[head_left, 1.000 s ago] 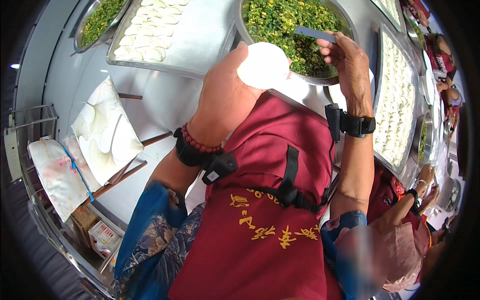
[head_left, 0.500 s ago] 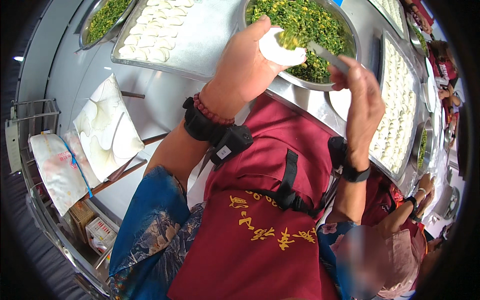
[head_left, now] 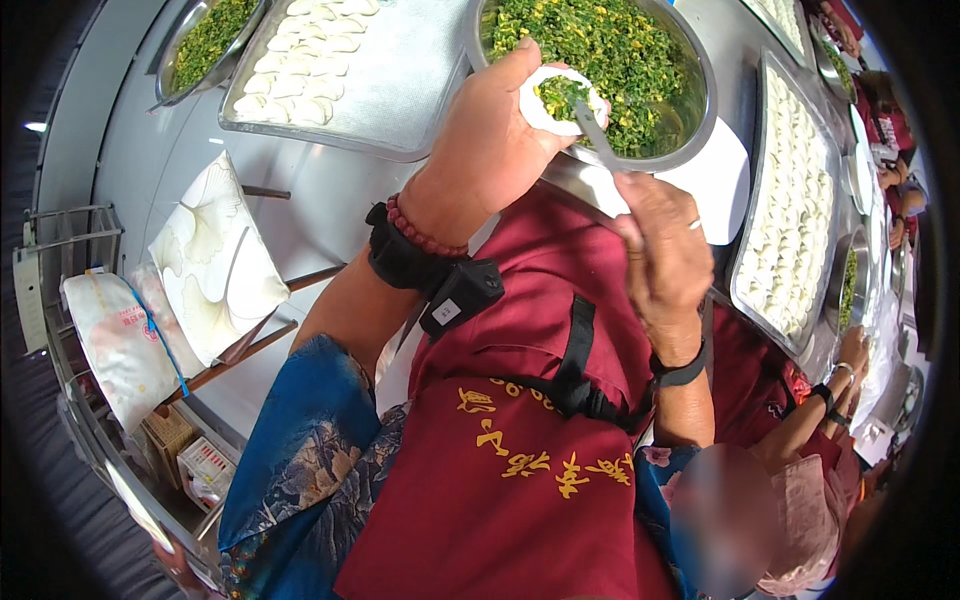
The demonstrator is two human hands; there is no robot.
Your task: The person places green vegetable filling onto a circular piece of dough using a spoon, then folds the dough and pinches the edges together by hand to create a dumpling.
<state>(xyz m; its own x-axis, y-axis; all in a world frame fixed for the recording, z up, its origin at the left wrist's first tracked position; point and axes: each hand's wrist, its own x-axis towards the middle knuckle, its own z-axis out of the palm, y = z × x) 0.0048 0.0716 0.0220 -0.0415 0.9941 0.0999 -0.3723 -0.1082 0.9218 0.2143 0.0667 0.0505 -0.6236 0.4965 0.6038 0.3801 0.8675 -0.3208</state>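
Note:
A round white dough wrapper (head_left: 532, 112) rests in my left hand (head_left: 488, 135), with its fingers curled under and around it. Chopped green-and-yellow filling (head_left: 558, 96) sits in the wrapper's middle. In my right hand (head_left: 668, 245) is the handle of a narrow metal filling spatula (head_left: 596, 135), whose tip touches the filling. Just beyond both hands stands a steel bowl (head_left: 702, 125) holding plenty of the same filling. To the left of it, a metal tray (head_left: 405, 85) bears rows of folded dumplings (head_left: 300, 60).
Right of the bowl lies a white flat piece (head_left: 722, 185), its kind unclear. Beyond it stands another tray full of dumplings (head_left: 790, 200). A second filling bowl (head_left: 210, 45) is at far left, a patterned stool (head_left: 215, 265) below. A co-worker's hands (head_left: 850, 365) are at right.
My right hand has come down and left, bringing the spatula's tip onto the wrapper. The filling now lies pressed in the wrapper's middle. My left hand stays nearly in place.

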